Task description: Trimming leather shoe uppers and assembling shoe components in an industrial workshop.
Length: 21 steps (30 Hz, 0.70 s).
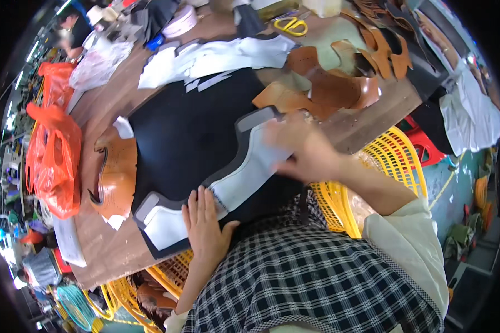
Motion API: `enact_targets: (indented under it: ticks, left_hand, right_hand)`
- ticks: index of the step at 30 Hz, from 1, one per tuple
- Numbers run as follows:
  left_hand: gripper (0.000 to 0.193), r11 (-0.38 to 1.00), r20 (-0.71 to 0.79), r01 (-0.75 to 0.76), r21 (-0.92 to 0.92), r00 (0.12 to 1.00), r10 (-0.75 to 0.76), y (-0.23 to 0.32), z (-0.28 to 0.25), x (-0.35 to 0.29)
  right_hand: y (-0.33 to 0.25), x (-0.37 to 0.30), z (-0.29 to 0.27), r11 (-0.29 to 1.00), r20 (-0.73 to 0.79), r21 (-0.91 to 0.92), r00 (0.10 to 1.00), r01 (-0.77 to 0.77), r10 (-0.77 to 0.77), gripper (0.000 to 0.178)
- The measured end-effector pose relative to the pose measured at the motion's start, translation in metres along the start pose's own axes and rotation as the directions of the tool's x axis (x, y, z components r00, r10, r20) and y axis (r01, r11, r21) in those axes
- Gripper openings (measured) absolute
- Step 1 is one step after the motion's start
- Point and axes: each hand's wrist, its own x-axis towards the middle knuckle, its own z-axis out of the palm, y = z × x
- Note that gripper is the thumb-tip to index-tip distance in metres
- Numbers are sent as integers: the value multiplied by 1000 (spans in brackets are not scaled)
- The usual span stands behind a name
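Observation:
A long curved white piece with dark grey edging (241, 175), which looks like a shoe-upper lining, lies across a black mat (175, 136) on the table. My left hand (206, 228) rests flat on its middle, fingers stretched out, beside a dark stitched seam. Over its right end is my right hand (303, 145), smeared by motion, so its fingers and anything in them cannot be made out. Brown leather upper pieces (339, 89) lie just beyond my right hand. Another brown leather piece (116, 172) is at the mat's left edge.
Stacked white pieces (211, 58) lie at the mat's far edge, with yellow-handled scissors (290, 26) behind. Orange-red plastic bags (55, 161) hang at the table's left. Yellow baskets (397, 152) stand by the near right edge. A person (75, 33) is at the far left.

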Motion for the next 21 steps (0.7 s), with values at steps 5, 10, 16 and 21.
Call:
enact_targets:
  ticks: [5,10,16,21]
  left_hand:
    - [90,995,-180,-101,5,978,100,6,4,3]
    - [90,963,-190,-264,52,944,269,21,0,13]
    - [44,986,-544,97,-138,824,-157,-65,-31,-16]
    - [23,947,-508,241,-210,801,-317,-124,-44,-37]
  right_hand:
    - [81,32,-52,741,-427,-320,788,-591,444,33]
    - [105,29,-91,494,-234,-632,755,-597,613,32]
    - [13,17,-111,853,-340,-177,844,-491,415,26]
    - [-39,18,-78,966,-51,-105,971,-236,232,12]
